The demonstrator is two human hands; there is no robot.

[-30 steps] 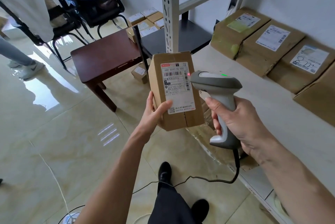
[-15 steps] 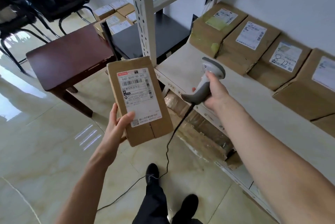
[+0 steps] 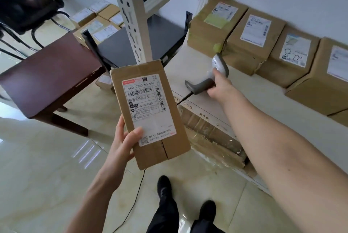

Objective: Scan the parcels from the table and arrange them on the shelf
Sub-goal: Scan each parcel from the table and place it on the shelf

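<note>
My left hand (image 3: 123, 143) grips a brown cardboard parcel (image 3: 165, 153) by its lower left edge, label side up, thumb on the white shipping label (image 3: 147, 108). The parcel hangs over the floor in front of the shelf. My right hand (image 3: 221, 86) holds the grey barcode scanner (image 3: 212, 74) by its handle, low over the white shelf board (image 3: 244, 100) near its front edge. The scanner's black cable drops off the shelf edge behind the parcel.
Several brown labelled parcels (image 3: 252, 40) stand in a row along the shelf's back wall. A white shelf upright (image 3: 131, 14) rises at centre. A dark wooden table (image 3: 50, 80) and a black stool (image 3: 139, 44) stand left, more boxes (image 3: 98, 23) behind. A wrapped parcel (image 3: 211, 142) lies under the shelf.
My right hand has moved the scanner away from the parcel's label and down to the shelf board. My left hand still holds the parcel, now lower and nearer to me.
</note>
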